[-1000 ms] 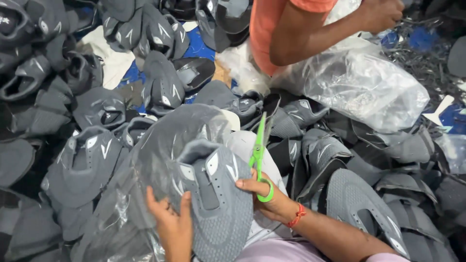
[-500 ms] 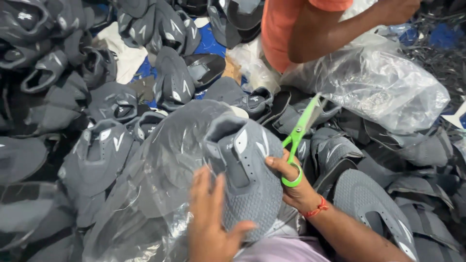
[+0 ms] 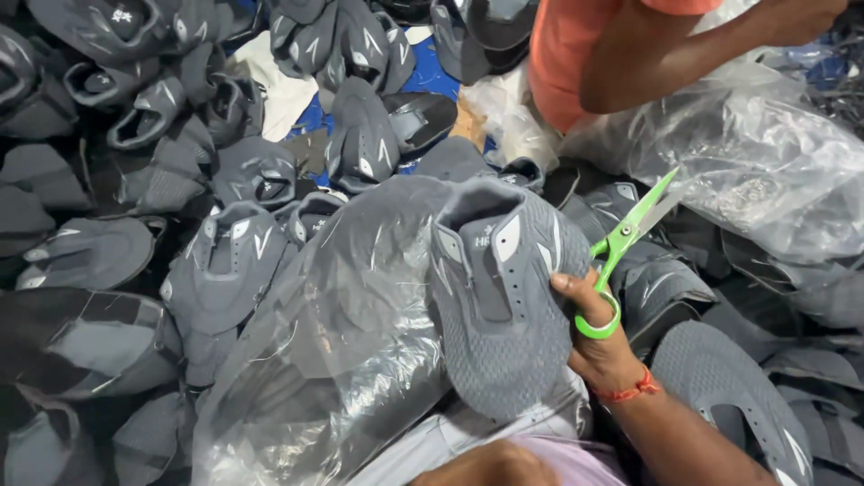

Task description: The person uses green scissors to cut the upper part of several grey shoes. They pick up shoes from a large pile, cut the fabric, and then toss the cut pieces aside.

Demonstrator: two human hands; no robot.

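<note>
The right hand (image 3: 598, 337) is clenched around two things at once: its fingers run through the green loop handles of a pair of scissors (image 3: 623, 243), and its thumb presses against the side of a grey knit shoe upper (image 3: 499, 297). The scissors point up and to the right, blades nearly closed, clear of the upper's edge. The upper lies heel opening upward in the middle of the view, resting on the person's lap over a clear plastic bag (image 3: 333, 360) that is stuffed with more grey pieces. A red thread band (image 3: 630, 391) circles the right wrist.

Only a small part of the left hand (image 3: 490, 466) shows at the bottom edge, too little to tell whether it grips anything.

All around lies a heap of dark grey shoe uppers (image 3: 225, 261) with pale markings. At the top, another person in an orange sleeve (image 3: 562, 54) reaches an arm across a large crumpled plastic sheet (image 3: 765, 162).
</note>
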